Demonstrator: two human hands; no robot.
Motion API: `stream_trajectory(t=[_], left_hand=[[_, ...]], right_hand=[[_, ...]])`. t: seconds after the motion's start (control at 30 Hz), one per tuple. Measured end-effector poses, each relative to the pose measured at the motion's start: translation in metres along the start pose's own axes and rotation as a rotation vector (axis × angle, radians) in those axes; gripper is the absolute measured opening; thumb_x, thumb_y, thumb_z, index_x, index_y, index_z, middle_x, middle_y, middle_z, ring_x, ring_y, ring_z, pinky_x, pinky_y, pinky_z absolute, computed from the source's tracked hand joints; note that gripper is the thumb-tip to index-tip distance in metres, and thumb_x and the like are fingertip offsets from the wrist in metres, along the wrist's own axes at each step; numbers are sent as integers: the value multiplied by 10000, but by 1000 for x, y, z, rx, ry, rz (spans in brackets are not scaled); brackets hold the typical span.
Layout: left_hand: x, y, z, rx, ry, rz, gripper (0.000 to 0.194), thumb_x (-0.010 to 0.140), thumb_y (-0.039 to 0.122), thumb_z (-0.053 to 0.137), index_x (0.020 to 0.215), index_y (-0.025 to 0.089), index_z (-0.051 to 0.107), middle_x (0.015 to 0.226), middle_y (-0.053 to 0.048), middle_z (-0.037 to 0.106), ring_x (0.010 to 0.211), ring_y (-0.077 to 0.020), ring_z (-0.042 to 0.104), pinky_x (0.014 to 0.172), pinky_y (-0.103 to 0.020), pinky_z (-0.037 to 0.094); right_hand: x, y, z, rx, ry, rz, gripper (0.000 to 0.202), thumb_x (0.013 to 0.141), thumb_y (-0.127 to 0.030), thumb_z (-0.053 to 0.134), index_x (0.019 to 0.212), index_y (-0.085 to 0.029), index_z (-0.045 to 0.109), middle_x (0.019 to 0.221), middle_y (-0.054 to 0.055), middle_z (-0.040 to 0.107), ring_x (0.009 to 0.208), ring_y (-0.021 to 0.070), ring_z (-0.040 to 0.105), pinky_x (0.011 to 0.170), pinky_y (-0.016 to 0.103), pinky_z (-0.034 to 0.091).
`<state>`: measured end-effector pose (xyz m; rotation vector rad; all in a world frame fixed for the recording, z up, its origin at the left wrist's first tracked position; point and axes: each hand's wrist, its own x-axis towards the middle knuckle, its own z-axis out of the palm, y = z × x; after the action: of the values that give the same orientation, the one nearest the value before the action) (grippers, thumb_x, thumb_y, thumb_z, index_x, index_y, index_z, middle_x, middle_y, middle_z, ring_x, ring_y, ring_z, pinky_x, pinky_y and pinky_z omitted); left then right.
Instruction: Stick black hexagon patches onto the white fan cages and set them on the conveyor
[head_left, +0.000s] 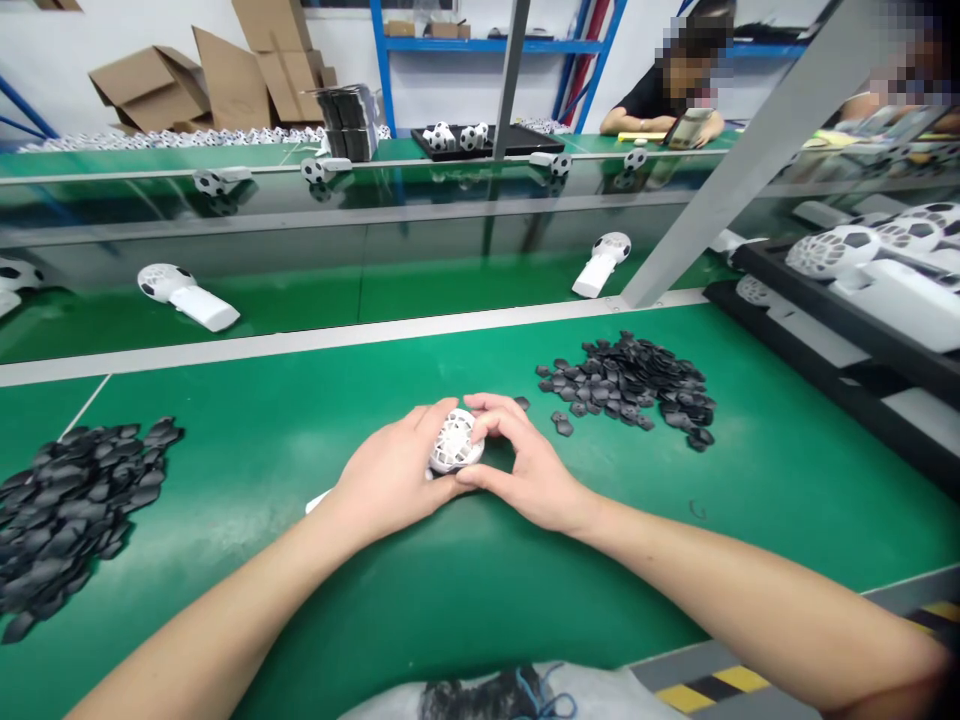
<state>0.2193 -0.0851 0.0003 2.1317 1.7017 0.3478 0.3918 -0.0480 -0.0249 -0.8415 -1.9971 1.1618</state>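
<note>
A white handheld fan (pixel 457 440) with a round, football-patterned grille is held low over the green bench top, its grille facing up. My left hand (pixel 397 465) is wrapped round the left side of the head. The tip of the white handle pokes out behind my left wrist. From the right, my right hand (pixel 525 460) grips the rim, with fingers curled over the grille and the thumb at the near edge. Both thumbs meet at the front. Whether a small piece sits under my right fingertips is hidden. One black piece (pixel 521 403) lies just beyond my right hand.
Black pentagonal pieces form one pile (pixel 630 380) at right and another pile (pixel 82 500) at left. Behind the bench edge, finished-looking fans (pixel 187 295) lie on a green conveyor (pixel 390 285). Black trays (pixel 840 310) of fans stand at right, beside a slanted metal post (pixel 720 190). A co-worker (pixel 667 90) sits across.
</note>
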Motion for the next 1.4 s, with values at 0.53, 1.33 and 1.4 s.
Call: stream_trajectory(t=[0.53,1.33,1.4], left_hand=[[1,-3,-1,-85,20,26,634,712,536,590,1247,267,379,1215,-48,517,1042,-274,518,786,-365,461],[-1,-7,-2,-64,4,53,679,738,491,574,1313,220,333,1333,-61,424,1164,-270,445,935,-381,401],[-1,-9,-3,-73,4,71,633,754,473,564,1295,215,360,1325,-60,436,1159,-264,450,938,-373,397]], right_hand=[[0,2,0,19,-95,44,558,706,-217,648,1203,-223,395,1249,69,460,1079,206,474,852,362,454],[2,-2,-1,46,-82,57,501,702,-199,641,1156,-211,428,1191,75,496,1012,203,500,784,343,475],[2,-2,0,38,-80,56,500,706,-205,640,1157,-203,425,1190,82,494,1011,203,499,777,339,475]])
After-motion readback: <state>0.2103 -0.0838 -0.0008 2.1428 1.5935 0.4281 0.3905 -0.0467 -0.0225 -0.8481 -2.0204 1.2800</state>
